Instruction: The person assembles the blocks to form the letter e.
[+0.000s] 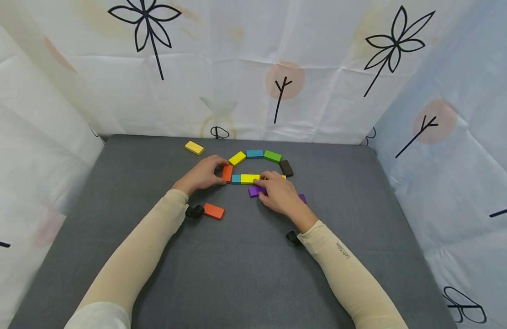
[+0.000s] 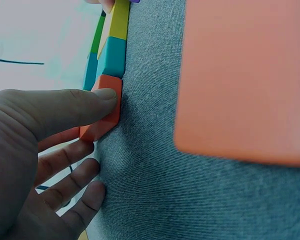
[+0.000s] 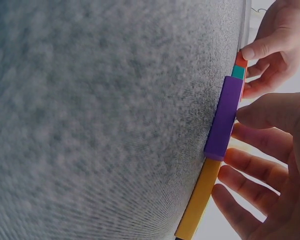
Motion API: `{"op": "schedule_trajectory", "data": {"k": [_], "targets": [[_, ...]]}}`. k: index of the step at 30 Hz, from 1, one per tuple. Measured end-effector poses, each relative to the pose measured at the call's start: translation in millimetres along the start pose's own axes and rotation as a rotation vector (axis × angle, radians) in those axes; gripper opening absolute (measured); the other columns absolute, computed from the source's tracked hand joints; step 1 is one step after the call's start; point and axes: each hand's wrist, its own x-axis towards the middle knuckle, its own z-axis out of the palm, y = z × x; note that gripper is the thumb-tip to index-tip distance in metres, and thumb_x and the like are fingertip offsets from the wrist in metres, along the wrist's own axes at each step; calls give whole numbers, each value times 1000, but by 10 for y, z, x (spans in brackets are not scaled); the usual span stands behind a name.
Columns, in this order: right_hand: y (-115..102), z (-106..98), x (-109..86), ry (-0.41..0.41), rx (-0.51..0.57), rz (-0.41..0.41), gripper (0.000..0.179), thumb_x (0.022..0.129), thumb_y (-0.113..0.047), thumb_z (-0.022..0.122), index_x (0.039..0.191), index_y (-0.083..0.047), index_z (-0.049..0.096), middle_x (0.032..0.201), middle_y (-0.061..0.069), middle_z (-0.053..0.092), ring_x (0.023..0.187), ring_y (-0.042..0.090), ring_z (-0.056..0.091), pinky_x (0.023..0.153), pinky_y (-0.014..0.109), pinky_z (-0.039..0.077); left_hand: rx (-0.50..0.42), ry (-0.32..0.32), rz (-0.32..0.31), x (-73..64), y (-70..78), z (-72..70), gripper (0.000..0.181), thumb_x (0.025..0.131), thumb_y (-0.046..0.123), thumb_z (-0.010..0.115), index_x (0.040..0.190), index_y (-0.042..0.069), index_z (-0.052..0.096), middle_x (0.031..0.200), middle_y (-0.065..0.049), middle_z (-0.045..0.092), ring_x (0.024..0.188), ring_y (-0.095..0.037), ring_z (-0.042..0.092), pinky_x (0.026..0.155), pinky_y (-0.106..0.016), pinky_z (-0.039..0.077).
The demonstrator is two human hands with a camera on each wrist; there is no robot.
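Observation:
At the left end of a row of blocks, my left hand pinches a red-orange block. The thumb presses its near face and the other fingers lie behind it. A short blue block and a yellow block continue the row to the right. My right hand bends over that row and holds the yellow block, with its thumb above a purple block and its fingers on the row's far side. Beyond them, a yellow-orange block shows in the right wrist view; my hand hides part of the row overhead.
Behind the row, yellow, blue, green and dark brown blocks form an arch. A loose yellow block lies at the back left. Another red-orange block lies by my left wrist. A patterned curtain borders the grey table.

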Motion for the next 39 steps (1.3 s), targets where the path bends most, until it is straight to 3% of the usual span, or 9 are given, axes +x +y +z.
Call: {"op": "schedule_trajectory", "data": {"k": [14, 20, 27, 39], "targets": [[31, 9, -3, 19, 2, -13, 46, 105, -23, 70, 150, -18, 68, 146, 6, 60, 128, 24, 55, 98, 44, 57, 3, -20, -2, 62, 55, -53, 66, 99, 26, 83, 155, 4, 56, 148, -20, 55, 130, -36, 54, 112, -55, 46], [44, 20, -9, 20, -7, 6, 46, 105, -23, 71, 150, -19, 68, 146, 5, 61, 129, 23, 55, 98, 43, 57, -10, 16, -47, 303, 148, -58, 57, 105, 32, 72, 152, 2, 59, 143, -22, 60, 129, -37, 56, 110, -54, 47], [19, 56, -10, 25, 5, -18, 45, 105, -23, 70, 149, -17, 69, 143, 5, 61, 127, 23, 55, 95, 43, 58, -17, 52, -141, 511, 185, -22, 45, 106, 28, 71, 144, 4, 67, 134, -19, 66, 120, -34, 61, 106, -51, 50], [25, 26, 2, 35, 3, -20, 45, 105, -22, 71, 149, -17, 69, 145, 5, 61, 128, 24, 55, 98, 44, 57, -52, 61, -150, 531, 201, -53, 39, 107, 23, 69, 142, 7, 69, 136, -19, 65, 121, -36, 60, 106, -52, 50]]}}
